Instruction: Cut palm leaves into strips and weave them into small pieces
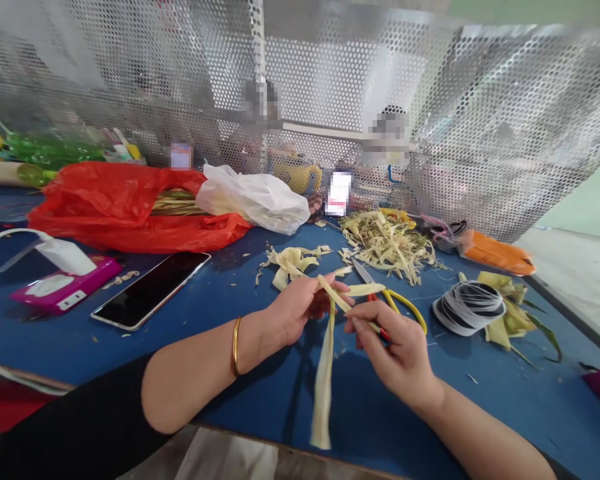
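My left hand point(296, 308), with a gold bangle on its wrist, pinches the top of a pale yellow palm-leaf strip point(324, 373) that hangs down over the blue table point(230, 313). My right hand point(397, 347) is closed on the folded upper end of the same strip, fingertips meeting the left hand's. Just behind my right hand lie scissors point(387, 300) with yellow and red handles. Loose leaf pieces point(293, 260) lie a little beyond my hands.
A heap of leaf trimmings point(387, 243) lies behind. A coil of white cord point(467, 307) sits on green leaves at right. At left are a phone point(150, 288), a pink case point(63, 287), a red bag point(125, 207) and a white bag point(255, 197). A perforated metal screen point(480, 133) closes the back.
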{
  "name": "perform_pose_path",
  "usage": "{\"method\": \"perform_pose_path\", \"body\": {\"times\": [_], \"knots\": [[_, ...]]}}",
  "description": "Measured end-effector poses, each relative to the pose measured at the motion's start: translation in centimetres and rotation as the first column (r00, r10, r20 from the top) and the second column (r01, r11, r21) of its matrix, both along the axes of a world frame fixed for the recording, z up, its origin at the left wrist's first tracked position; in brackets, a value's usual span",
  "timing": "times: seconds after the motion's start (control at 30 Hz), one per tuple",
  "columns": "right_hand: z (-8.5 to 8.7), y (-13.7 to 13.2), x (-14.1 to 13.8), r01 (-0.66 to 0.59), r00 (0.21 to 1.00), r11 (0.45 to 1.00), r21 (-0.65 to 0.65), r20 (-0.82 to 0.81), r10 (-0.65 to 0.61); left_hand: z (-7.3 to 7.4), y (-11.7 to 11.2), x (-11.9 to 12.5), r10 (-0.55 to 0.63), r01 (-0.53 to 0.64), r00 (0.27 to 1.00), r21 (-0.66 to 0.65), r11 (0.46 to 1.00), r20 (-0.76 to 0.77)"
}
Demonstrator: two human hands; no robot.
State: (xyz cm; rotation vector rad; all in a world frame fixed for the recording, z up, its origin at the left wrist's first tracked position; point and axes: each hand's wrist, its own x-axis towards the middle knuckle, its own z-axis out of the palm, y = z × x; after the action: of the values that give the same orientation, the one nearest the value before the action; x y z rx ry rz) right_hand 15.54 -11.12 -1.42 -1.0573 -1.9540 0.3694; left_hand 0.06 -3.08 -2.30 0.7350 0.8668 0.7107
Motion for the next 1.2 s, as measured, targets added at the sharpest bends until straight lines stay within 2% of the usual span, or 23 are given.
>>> {"method": "perform_pose_path", "body": {"times": [0.07,0.2,0.27,0.3,0.37,0.47,0.57,0.67,0.73,0.77,0.83,0.9,1.0,1.03,1.1,1.13,1.2], "knots": [[-0.2,0.2,0.0,0.025,0.995,0.999,-0.037,0.095,-0.021,0.2,0.0,0.0,0.025,-0.022,0.997,-0.05,0.999,0.07],[-0.8,0.8,-0.1,0.098,0.957,0.972,-0.214,0.287,-0.033,0.4,0.1,0.0,0.01,0.011,0.983,-0.111,0.994,0.186],[-1.0,1.1,-0.1,0.129,0.928,0.965,-0.229,0.372,-0.036,0.4,0.1,0.0,-0.002,0.032,0.979,-0.142,0.989,0.205],[-1.1,1.1,0.0,0.14,0.904,0.972,-0.188,0.426,-0.048,0.4,0.1,0.0,0.007,0.026,0.98,-0.159,0.987,0.2],[-1.0,1.0,0.2,0.165,0.829,0.986,-0.026,0.545,-0.125,0.4,0.1,0.0,0.032,-0.003,0.984,-0.165,0.986,0.176],[-0.6,0.8,0.4,0.153,0.734,0.954,0.259,0.616,-0.285,0.6,0.0,0.0,0.033,-0.015,0.988,-0.119,0.993,0.154],[-0.1,0.6,0.4,0.055,0.747,0.903,0.426,0.582,-0.32,0.8,-0.3,0.2,0.017,-0.012,0.99,-0.039,0.999,0.139],[0.0,0.5,0.0,-0.073,0.78,0.821,0.566,0.546,-0.307,0.8,-0.8,0.6,0.019,-0.016,0.988,-0.018,1.0,0.152],[-0.1,0.4,-0.6,-0.14,0.776,0.775,0.617,0.554,-0.301,0.6,-1.2,0.9,0.001,0.002,0.987,-0.016,1.0,0.16],[-0.2,0.4,-0.8,-0.165,0.763,0.768,0.618,0.574,-0.298,0.5,-1.5,1.0,-0.019,0.019,0.987,0.003,1.0,0.161],[-0.3,0.4,-1.2,-0.2,0.745,0.783,0.589,0.61,-0.269,0.2,-1.9,1.1,-0.087,0.077,0.983,0.068,0.995,0.163],[-0.2,0.4,-1.2,-0.173,0.797,0.815,0.553,0.565,-0.214,0.1,-2.1,1.0,-0.141,0.12,0.979,0.143,0.982,0.147],[0.0,0.9,-0.4,0.049,0.953,0.886,0.46,0.244,-0.179,0.2,-2.1,0.8,-0.157,0.135,0.984,0.237,0.962,0.078],[0.0,1.1,0.0,0.148,0.974,0.913,0.38,0.106,-0.202,0.3,-2.0,0.7,-0.163,0.145,0.985,0.26,0.955,0.053],[-0.2,1.8,0.7,0.301,0.953,0.944,0.135,-0.093,-0.29,0.6,-1.9,0.6,-0.184,0.172,0.983,0.3,0.938,0.012],[-0.4,2.1,1.0,0.336,0.933,0.942,-0.01,-0.136,-0.334,0.8,-1.9,0.5,-0.196,0.189,0.981,0.322,0.928,-0.011],[-0.8,2.6,1.2,0.335,0.913,0.9,-0.279,-0.139,-0.383,0.9,-1.9,0.5,-0.214,0.22,0.975,0.36,0.907,-0.058]]}}
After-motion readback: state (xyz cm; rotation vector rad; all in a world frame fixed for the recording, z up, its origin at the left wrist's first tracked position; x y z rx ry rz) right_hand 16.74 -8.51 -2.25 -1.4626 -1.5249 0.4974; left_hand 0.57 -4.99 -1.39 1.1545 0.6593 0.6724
